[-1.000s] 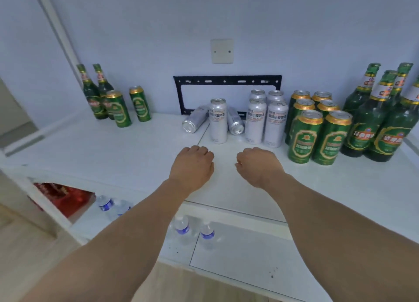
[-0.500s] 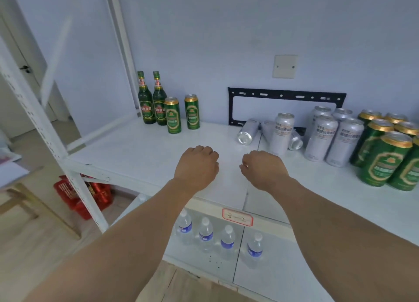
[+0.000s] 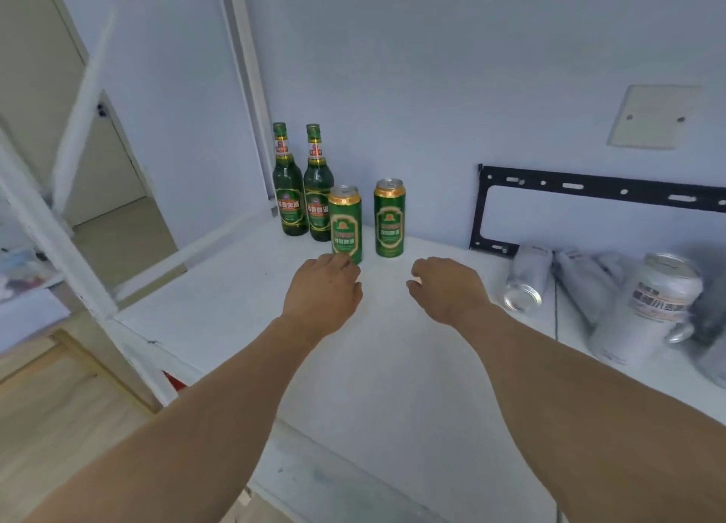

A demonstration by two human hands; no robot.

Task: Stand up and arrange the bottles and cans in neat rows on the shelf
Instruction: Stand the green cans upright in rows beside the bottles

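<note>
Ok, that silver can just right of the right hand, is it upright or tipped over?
Tipped over. The silver can lies on its side on the shelf, its round end facing the camera, beside an upright white can.

A: What's unreadable?
B: Upright silver can (image 3: 652,306) right of the black wall bracket (image 3: 601,192): motion-blurred, label illegible. Behind it, lying silver cans (image 3: 526,275) smear together; count unclear.
A: Cropped?
B: Bracket runs off the right edge. Grey blur at that edge, can't identify.
A: Hands?
B: Left hand (image 3: 322,290) covers the near green can's (image 3: 345,224) base; contact can't tell. Fingertips of both hidden.
</note>
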